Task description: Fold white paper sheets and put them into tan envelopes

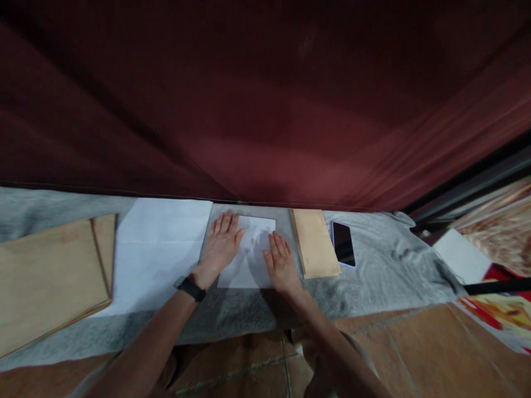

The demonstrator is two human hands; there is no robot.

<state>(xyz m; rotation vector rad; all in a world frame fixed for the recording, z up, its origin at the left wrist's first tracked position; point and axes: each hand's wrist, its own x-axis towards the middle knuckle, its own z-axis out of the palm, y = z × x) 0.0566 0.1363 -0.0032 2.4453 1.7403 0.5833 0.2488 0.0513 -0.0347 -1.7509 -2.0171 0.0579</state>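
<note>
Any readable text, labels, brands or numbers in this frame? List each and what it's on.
None readable.
White sheet under the left hand and right hand: blank as far as shows.
Larger white paper: no print visible.
Brown envelopes: no writing legible.
Phone: screen dark.
Wristband: no marking legible.
Colourful printed sheet: too blurred to read.

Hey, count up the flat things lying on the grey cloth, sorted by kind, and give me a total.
White paper sheets: 2, the small sheet under the left hand and right hand, and the large sheet to its left
Brown envelope stacks: 2, the big stack and the narrow stack
Phone: 1
Total: 5
</note>
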